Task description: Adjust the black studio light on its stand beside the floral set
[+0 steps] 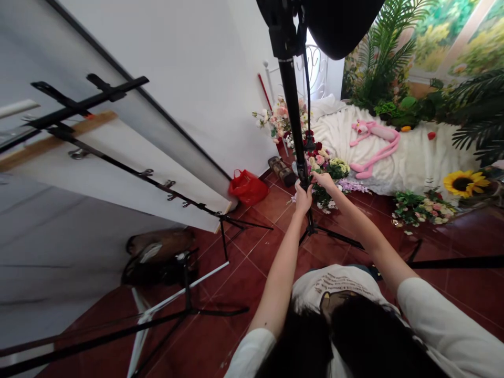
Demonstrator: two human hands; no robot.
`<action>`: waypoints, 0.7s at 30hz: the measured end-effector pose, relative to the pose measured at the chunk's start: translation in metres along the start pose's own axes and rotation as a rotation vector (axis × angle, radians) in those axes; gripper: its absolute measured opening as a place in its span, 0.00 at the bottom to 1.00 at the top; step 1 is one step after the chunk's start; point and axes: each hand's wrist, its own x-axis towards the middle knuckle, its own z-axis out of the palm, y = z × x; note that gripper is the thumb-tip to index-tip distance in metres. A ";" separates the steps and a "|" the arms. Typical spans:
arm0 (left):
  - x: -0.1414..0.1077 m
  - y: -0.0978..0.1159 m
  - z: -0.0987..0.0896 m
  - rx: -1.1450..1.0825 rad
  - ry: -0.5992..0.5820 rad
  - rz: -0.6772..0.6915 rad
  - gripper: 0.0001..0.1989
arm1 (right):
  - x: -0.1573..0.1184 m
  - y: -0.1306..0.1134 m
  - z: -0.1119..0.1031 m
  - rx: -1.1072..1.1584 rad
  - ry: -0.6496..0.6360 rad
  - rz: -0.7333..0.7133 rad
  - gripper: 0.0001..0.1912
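A black light stand (293,100) rises in front of me, with a large black lamp head or shade (340,26) at its top and spread legs on the red tiles. My left hand (303,197) is wrapped round the pole near its lower joint. Beside it on the right, my right hand (323,181) is closed at the same joint, its fingers pinched on what looks like a knob, mostly hidden. A thin black cable (308,89) hangs along the pole.
Flowers (281,118) and a white fur cover (417,157) with a pink plush toy (380,131) lie beyond the stand. A red bag (248,187) sits by the wall. Black crossbars with clamps (147,176) and tripod legs (189,312) stand at left.
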 end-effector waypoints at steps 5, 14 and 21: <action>0.003 -0.010 0.005 -0.022 0.028 0.046 0.23 | -0.003 0.013 -0.002 0.294 -0.130 -0.030 0.16; 0.005 -0.014 0.006 -0.043 0.047 0.077 0.21 | -0.007 0.026 -0.003 0.623 -0.361 0.020 0.12; 0.005 -0.012 0.006 -0.021 0.040 0.081 0.22 | -0.009 0.006 -0.005 0.400 -0.279 -0.040 0.05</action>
